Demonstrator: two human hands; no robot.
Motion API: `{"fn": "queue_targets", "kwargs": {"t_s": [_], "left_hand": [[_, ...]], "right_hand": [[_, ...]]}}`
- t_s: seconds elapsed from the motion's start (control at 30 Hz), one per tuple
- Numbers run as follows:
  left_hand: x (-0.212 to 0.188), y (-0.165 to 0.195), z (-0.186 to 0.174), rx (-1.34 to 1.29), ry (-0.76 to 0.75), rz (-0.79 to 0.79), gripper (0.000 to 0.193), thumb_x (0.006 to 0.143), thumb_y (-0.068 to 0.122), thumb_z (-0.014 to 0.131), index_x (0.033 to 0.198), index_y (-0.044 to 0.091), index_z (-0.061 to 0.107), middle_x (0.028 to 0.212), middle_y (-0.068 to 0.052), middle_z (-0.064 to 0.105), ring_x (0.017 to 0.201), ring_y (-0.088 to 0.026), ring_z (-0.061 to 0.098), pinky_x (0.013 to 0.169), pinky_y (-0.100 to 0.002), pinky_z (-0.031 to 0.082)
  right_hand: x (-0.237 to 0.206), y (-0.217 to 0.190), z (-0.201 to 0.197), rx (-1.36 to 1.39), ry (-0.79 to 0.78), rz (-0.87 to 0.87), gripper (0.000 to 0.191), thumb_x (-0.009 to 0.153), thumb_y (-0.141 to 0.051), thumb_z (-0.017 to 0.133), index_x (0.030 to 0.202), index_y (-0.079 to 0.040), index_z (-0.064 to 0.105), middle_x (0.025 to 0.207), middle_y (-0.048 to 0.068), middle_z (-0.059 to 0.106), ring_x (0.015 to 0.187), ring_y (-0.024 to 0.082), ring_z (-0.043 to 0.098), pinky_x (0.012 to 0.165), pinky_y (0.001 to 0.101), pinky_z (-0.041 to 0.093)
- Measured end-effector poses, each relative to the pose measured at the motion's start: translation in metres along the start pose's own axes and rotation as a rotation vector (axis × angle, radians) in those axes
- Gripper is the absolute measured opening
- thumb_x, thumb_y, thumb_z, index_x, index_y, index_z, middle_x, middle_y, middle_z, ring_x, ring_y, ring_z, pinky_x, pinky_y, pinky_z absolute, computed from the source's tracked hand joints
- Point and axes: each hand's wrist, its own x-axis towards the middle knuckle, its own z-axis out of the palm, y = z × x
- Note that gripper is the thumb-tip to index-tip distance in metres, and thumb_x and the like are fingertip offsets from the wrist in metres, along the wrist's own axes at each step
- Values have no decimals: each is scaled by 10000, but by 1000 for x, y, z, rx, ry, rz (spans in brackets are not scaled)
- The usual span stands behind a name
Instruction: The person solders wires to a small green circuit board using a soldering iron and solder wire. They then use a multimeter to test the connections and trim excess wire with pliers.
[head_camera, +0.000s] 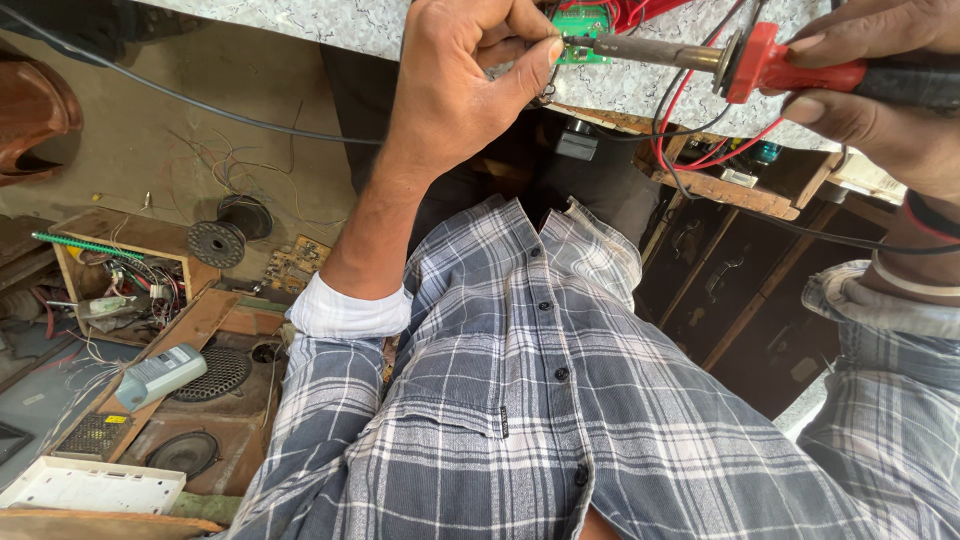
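My left hand (470, 75) is closed in a pinch at the top centre, its thumb and fingers holding a thin solder wire against a small green circuit board (583, 22) on the speckled worktop (640, 90). My right hand (880, 90) grips the red and black handle of a soldering iron (740, 60). The iron's metal barrel points left and its tip meets the board by my left fingertips. Red and black wires (690, 120) hang from the worktop's edge. My plaid shirt fills the lower middle.
At the lower left the floor holds an open wooden box of wires (125, 275), a black wire spool (222, 238), a speaker cabinet (200, 400), a grey meter (160, 375) and a white plastic cover (90, 485). Dark wooden drawers (730, 290) sit under the worktop.
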Motion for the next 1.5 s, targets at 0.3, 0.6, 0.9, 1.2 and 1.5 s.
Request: {"fn": "queue_targets", "kwargs": {"t_s": [0.3,0.6,0.9,1.2,1.5], "left_hand": [[1,-3,-2,4,-28,10,75,1053,-30,754,1033,-35,682,944,-80,719,924,-130,770,878,-258,653],[1,-5,-2,-8,-34,-15,84,1057,-16,758,1065,-36,677,987,-87,730,981,-151,777,940,-273,658],[-1,-5,0,-91,-50,-79,59,1066,-52,727,1063,-41,669,977,-53,703,949,-91,723,885,-241,625],[1,-5,-2,-98,-77,-49,82,1093,-45,725,1077,-44,645,951,-51,675,889,-73,719,805,-207,600],[5,-2,-5,-5,-102,-44,92,1069,-40,736,1016,-34,661,810,-36,647,726,-47,618,636,-216,471]], "right_hand": [[-9,-7,6,337,77,217,264,1054,-152,709,1266,-26,616,1171,116,665,1098,185,711,1002,293,565],[9,-32,-4,-159,-24,-98,344,784,-34,837,1086,39,692,1067,228,701,918,305,712,818,370,583],[7,-18,0,-89,-21,-74,339,802,-45,836,1104,15,693,1103,216,706,932,284,719,795,334,590],[8,-31,-5,-164,-24,-148,349,765,-64,854,1063,35,701,1071,233,711,930,308,706,830,386,572],[6,-32,-7,-190,-11,-119,350,775,-68,868,1071,32,709,1088,229,719,929,290,691,782,362,549]]}}
